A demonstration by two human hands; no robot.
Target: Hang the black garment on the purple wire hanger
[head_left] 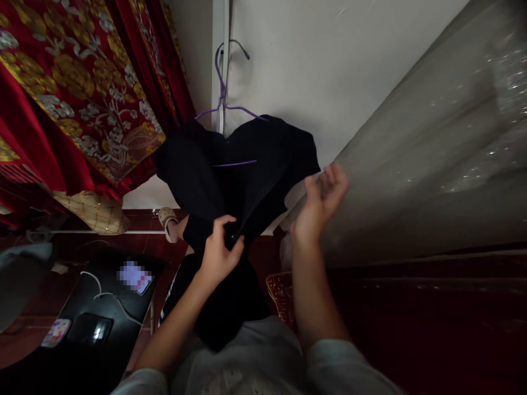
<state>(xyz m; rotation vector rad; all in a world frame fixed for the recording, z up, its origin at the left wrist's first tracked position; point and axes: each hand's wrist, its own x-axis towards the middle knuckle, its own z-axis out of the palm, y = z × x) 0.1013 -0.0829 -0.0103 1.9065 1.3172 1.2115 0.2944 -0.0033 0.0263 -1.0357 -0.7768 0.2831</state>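
Nearest: person's pale grey cloth shirt [255, 351], print too dim to read. Left hand [220, 249] at front edge of dark navy cloth garment [267, 153], thumb and forefinger apart; whether other fingers pinch cloth, cannot tell. Right hand [321, 206] half-curled, thumb spread, near garment's sleeve. Garment hangs on slim purple hanger [223, 97]. Lower left: glossy black table [79, 299], phone [138, 277] with unreadable pixelated screen. Farther: dark red tiled floor [142, 244], red cloth with gold-and-silver flowers [102, 77], off-white wall [308, 60].
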